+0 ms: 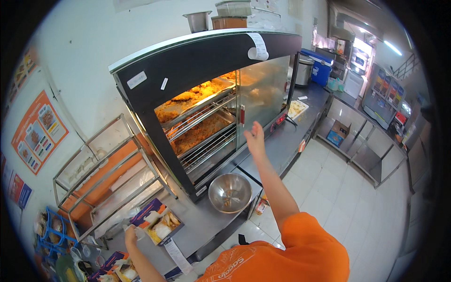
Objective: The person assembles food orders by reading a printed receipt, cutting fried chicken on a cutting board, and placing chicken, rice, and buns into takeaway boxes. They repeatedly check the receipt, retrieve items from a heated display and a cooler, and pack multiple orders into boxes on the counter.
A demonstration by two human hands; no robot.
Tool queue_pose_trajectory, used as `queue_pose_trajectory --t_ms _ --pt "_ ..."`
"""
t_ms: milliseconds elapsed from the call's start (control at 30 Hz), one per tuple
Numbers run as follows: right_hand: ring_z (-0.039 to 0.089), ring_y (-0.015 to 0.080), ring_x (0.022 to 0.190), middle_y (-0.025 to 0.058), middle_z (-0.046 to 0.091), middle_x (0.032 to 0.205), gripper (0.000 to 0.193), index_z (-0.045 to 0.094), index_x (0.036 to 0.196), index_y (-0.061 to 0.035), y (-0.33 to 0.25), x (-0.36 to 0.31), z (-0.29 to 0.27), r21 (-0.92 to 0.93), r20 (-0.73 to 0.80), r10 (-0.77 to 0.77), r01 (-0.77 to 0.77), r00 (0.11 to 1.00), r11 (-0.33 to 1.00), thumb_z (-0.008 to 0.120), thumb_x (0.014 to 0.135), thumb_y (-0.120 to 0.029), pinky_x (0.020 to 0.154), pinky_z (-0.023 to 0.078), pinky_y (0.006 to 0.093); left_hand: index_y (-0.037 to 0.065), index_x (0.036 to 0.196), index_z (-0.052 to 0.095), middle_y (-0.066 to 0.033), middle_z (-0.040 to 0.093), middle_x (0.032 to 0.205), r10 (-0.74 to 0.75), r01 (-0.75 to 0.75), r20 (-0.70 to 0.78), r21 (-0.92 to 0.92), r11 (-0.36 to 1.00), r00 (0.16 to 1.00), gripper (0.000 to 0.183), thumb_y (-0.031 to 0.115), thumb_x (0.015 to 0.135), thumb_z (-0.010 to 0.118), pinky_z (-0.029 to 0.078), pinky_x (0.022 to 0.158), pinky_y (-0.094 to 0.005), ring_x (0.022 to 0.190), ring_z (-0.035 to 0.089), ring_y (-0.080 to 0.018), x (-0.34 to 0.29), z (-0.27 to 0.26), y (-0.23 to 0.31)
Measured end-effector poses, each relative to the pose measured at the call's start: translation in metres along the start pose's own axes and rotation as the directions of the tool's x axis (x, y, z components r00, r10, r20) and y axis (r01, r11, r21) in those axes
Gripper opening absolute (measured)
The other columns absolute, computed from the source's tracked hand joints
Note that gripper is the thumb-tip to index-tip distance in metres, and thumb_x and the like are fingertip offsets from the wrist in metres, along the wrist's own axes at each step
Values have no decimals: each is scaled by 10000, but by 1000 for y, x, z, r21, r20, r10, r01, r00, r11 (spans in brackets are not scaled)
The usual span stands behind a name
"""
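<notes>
A large black-framed glass warming cabinet (206,103) stands on your long grey steel bench (282,141), its trays loaded with golden fried food. Your right hand (256,137) is raised just beside the cabinet's sliding glass door (260,91), fingers apart and holding nothing. A round shiny steel bowl (229,192) sits on the bench below the cabinet. Further left, an open cardboard meal box (162,225) lies near your left hand (131,235), whose fingers are clamped on a small white object (139,233).
</notes>
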State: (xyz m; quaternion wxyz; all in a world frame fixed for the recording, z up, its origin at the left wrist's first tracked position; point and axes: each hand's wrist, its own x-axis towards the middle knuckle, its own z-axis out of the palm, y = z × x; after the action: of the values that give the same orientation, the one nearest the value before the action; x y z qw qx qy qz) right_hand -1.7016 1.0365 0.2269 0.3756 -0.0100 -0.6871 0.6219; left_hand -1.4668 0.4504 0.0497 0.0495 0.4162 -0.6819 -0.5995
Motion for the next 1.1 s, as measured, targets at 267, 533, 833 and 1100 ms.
queue_pose_trajectory --t_ms 267,533,833,1100 --pt "472 344 1078 213 493 1118 510 453 1196 32 43 38 58 -277 -58 -45 28 997 961 639 755 -143 961 366 407 43 980 629 5 574 796 483 -458 -332 155 875 810 205 151 872 493 381 503 -239 578 475 -79 -82 -38 42" --pt "375 338 1265 232 373 1344 670 330 1363 46 -6 -61 80 96 141 -100 86 985 992 612 767 -69 1096 258 410 71 1134 588 -11 577 1062 361 -606 -617 -243 758 699 255 74 887 522 472 623 -232 740 513 -80 -250 -26 74" --pt "332 297 1346 188 238 1497 572 286 1416 20 -104 -204 89 289 557 -146 -26 818 957 524 943 -195 1047 310 367 52 935 637 -35 592 1085 321 -597 -932 163 785 167 187 21 831 485 436 708 -260 837 533 -108 -318 -109 -23" --pt "603 155 923 76 622 987 193 575 1074 -9 -150 -405 103 192 974 -161 -205 159 960 545 927 -131 787 469 262 24 1039 592 -68 633 949 -61 -409 -974 -147 901 216 217 83 844 518 466 729 -275 830 583 -139 -310 -227 -150"
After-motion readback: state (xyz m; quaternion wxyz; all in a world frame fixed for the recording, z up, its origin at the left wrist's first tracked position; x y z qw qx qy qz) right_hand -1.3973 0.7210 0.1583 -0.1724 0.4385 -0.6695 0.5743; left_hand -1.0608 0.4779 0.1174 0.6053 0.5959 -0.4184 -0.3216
